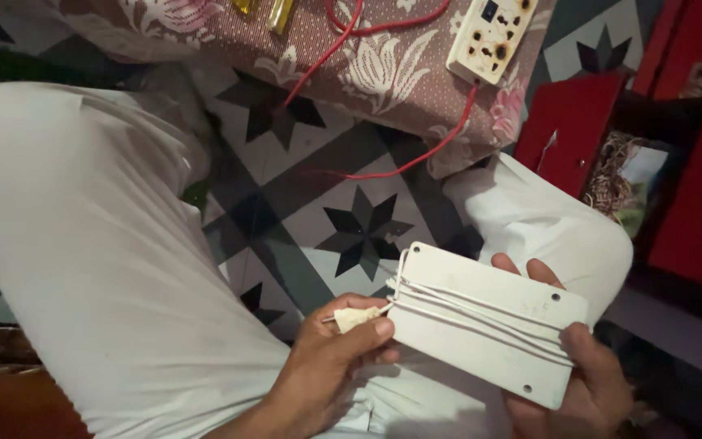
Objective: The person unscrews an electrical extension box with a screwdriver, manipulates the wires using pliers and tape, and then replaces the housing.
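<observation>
Fingers of the left hand (327, 362) are pinched narrow on a small cream plug (357, 318), thumb pressed on top, at the left end of a flat white rectangular plastic box (481, 321) wound with thin white cord (489, 319). The right hand (591, 382) grips the box's right end, thumb over the cord, fingertips (522, 267) showing behind the far edge. The box sits low between the white-trousered knees (83, 244), above the star-patterned floor tiles (359, 219). Further off, what seems a cream switchboard (491, 34) with red wire (416, 158) lies on a floral cloth (383, 73).
</observation>
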